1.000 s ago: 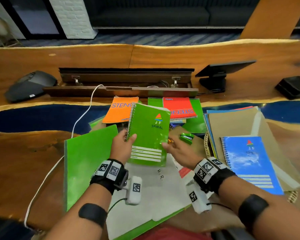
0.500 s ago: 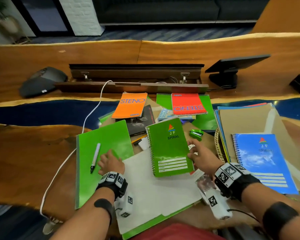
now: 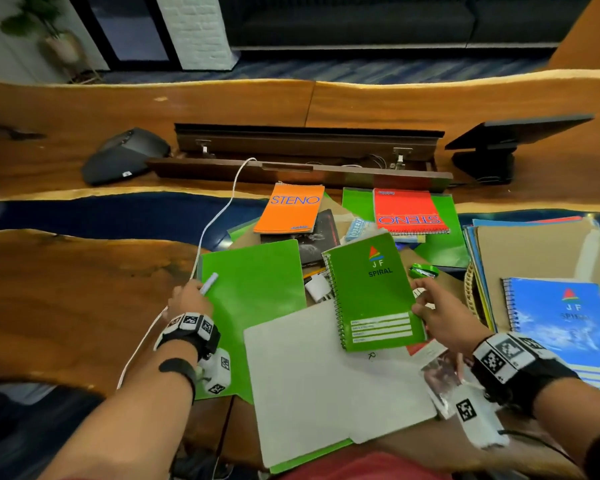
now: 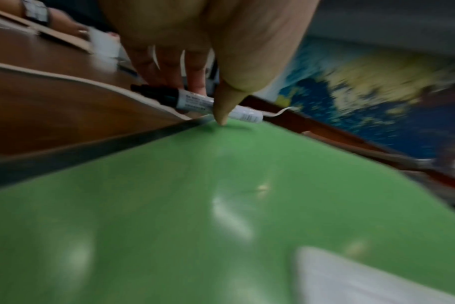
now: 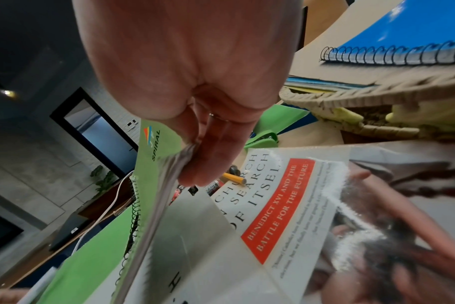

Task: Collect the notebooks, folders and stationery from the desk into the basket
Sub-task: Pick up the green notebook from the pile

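Green notebook (image 3: 373,292): we are gripping its edge with our right hand (image 3: 444,315); our left hand (image 3: 187,299) is pinching a marker (image 3: 209,283) over the folder (image 3: 257,299).

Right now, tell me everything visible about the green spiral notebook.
The green spiral notebook has a glossy green cover printed "JF SPIRAL" with a small tricolour logo, white label lines near its bottom and a dark wire coil down one long edge. It is closed, tilted, raised above the white sheet. The right hand pinches its open edge; nothing else visibly touches it.
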`<state>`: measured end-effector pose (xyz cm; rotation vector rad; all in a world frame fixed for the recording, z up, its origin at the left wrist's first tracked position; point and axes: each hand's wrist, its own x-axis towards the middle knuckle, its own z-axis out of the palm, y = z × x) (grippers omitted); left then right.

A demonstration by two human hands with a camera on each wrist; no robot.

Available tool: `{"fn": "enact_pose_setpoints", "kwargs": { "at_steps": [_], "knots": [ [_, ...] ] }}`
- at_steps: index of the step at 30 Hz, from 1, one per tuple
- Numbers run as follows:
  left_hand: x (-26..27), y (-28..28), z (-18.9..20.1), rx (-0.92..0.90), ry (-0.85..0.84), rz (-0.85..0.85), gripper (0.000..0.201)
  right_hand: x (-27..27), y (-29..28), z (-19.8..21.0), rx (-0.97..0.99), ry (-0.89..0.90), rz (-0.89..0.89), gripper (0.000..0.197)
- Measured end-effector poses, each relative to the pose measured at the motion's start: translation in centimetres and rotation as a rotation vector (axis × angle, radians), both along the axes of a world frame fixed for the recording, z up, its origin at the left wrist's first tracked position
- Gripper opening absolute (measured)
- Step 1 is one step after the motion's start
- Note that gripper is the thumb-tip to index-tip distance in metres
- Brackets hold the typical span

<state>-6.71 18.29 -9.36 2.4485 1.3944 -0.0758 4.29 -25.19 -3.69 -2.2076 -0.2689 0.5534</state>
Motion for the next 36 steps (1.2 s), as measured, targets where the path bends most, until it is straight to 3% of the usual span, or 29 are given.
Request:
{"fn": "enact_pose_setpoints", "kwargs": {
  "at_steps": [3,8,11,16,22,36],
  "knots": [
    [2.0,-3.1,1.7,0.011,-0.118,-0.154,0.030,0.4,0.3,0.0,0.006,-0.036,-0.023,0.030],
    [6.2,-11.4,4.2,-0.430,-0.411,-0.286,0.039,0.9,-0.3,0.2,-0.011,-0.095,-0.084,0.029],
    [8.7,-15.2,4.9,-0.519,-0.486,-0.332,0.050,1.4,-1.2,-0.1,0.001,-0.095,-0.157,0.029],
    [11.6,-18.0,4.1,-0.516,-0.458,-0.369,0.041,1.3,-2.9,-0.3,0.017,-0.095,-0.206,0.028],
    [12.3,-18.4,2.5,-0.561,-0.310,-0.417,0.041,0.6,-4.6,-0.3,0.015,-0.114,-0.215,0.027],
    [11.8,-17.2,2.0,-0.428,-0.310,-0.422,0.038,0.8,-4.2,0.4,0.074,-0.054,-0.205,0.026]
  ]
}}
